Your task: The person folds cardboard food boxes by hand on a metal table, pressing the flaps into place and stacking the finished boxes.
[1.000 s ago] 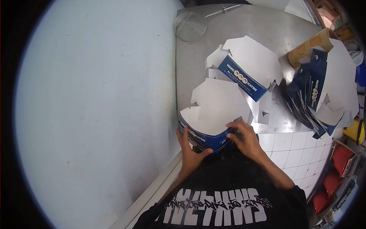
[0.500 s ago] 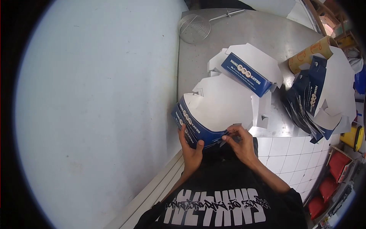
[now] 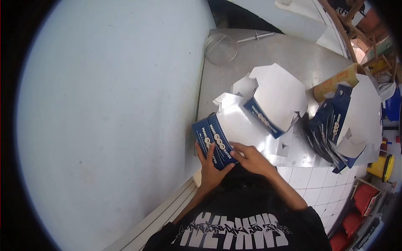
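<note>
While we hold the blue carton (image 3: 217, 142) at the counter (image 3: 289, 54) edge, long axis angling away leftward, left hand (image 3: 210, 167) grip clenched underneath, right hand (image 3: 249, 157) pinching its near corner, folded carton (image 3: 274, 102) behind.

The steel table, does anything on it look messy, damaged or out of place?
Nothing looks damaged or spilled. The flat box blanks lie in a loose, fanned heap at the table's right edge, some overhanging it. A wire skimmer lies near the far corner.

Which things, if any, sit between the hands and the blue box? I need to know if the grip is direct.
Nothing visible does. The left hand and right hand both rest directly on the blue box; the other folded box lies farther back on the metal table.
</note>
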`<state>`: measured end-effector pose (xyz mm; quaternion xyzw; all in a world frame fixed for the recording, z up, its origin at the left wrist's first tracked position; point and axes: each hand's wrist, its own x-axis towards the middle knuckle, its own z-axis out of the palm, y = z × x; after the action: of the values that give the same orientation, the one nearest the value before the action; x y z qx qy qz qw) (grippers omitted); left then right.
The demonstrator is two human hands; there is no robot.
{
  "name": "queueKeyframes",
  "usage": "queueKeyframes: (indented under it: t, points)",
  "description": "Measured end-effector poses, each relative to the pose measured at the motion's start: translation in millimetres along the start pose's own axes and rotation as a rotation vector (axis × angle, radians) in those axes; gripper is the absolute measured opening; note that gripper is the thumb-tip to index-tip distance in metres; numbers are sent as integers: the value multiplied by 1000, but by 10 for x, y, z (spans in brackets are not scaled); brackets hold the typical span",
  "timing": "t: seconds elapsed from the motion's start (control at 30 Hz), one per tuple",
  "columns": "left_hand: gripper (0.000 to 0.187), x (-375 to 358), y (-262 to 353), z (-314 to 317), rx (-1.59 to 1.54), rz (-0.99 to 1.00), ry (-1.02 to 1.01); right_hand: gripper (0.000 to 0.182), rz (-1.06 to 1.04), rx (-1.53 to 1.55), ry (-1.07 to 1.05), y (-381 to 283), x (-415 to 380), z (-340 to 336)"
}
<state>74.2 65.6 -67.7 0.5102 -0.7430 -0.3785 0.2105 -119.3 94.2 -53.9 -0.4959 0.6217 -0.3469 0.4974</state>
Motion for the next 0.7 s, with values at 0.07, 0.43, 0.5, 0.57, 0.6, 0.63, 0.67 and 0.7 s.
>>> queueKeyframes:
  t: [0.07,0.43,0.5,0.57,0.6,0.63,0.67,0.7]
  points:
    - [104,9,66,20,-13,-69,30,30,114,198,-152,33,144,36]
    - [100,13,-149,39,-75,-51,32,25,165,376,9,118,57,-27]
    - [97,0,-279,24,-60,-20,29,25,155,300,85,65,34,-111]
    - [99,0,-413,12,-95,-72,55,26,108,252,158,-10,-23,-193]
    - [100,8,-480,-9,-112,-96,69,24,94,276,203,-178,-62,-292]
    - [101,29,-548,-33,-157,-95,77,21,30,293,218,-357,-118,-434]
    - [102,42,-613,-58,-203,-95,83,20,2,309,265,-504,-179,-521]
    - [103,43,-660,-75,-248,-94,88,18,-34,233,306,-785,-278,-667]
